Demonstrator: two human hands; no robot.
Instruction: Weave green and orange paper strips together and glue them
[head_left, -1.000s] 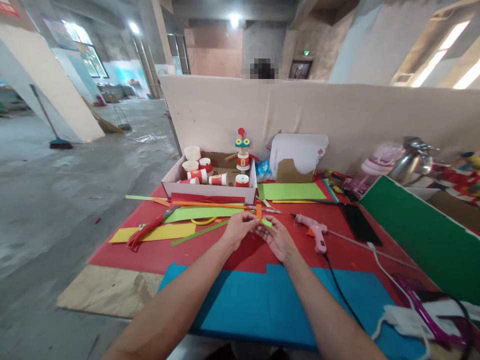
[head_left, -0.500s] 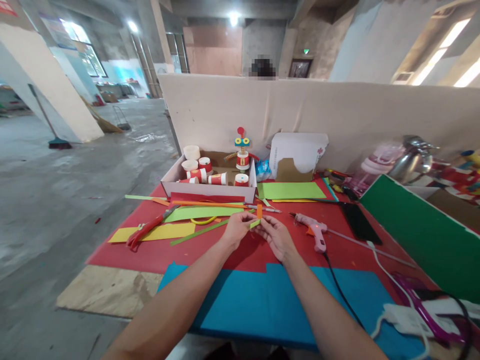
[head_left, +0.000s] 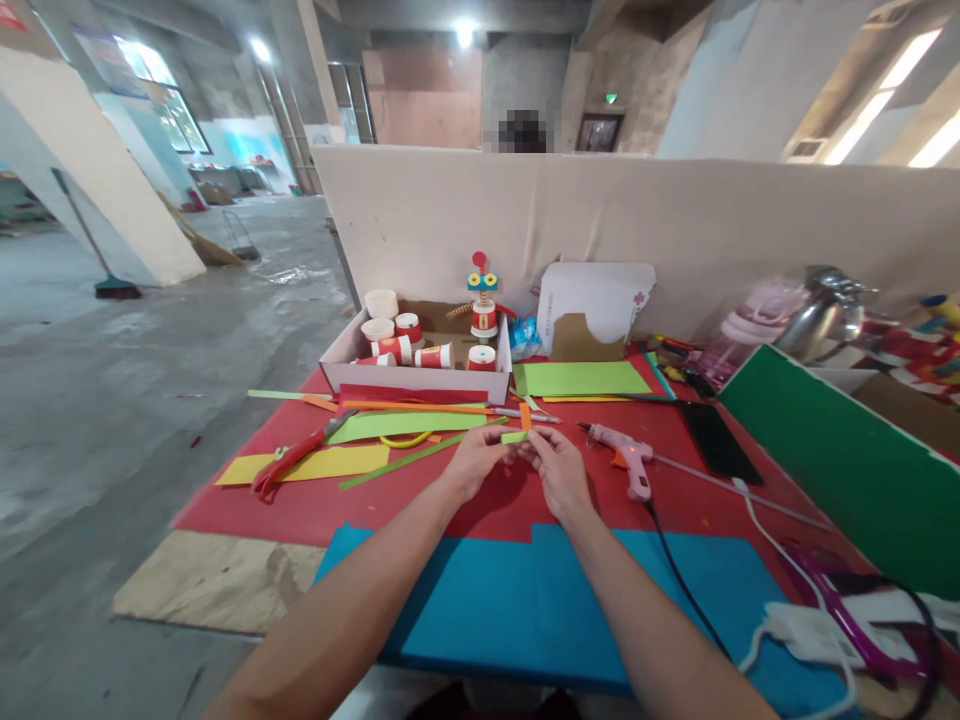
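Observation:
Above the red sheet, both my hands meet at a small green paper strip (head_left: 514, 438) with an orange paper strip (head_left: 526, 416) standing up at its right end. My left hand (head_left: 477, 463) pinches the green strip from the left. The fingers of my right hand (head_left: 556, 465) are closed at the joint of the two colours. Right of that hand lies a pink hot glue gun (head_left: 631, 459), its red light on. To the left rest red-handled scissors (head_left: 300, 455), a yellow paper strip (head_left: 330, 465) and a long narrow green strip (head_left: 420, 455).
An open box (head_left: 420, 386) holds paper cups and a paper-cup robot figure (head_left: 484, 318). Green card sheets (head_left: 585, 379), a black phone (head_left: 720, 440) and a green board (head_left: 840, 470) lie to the right. Cables and a white power strip (head_left: 817, 632) occupy the front right corner.
My hands have turned the paper piece: the green strip now lies nearly level, and the orange strip has shifted slightly right and up. My right hand has closed in more around the joint.

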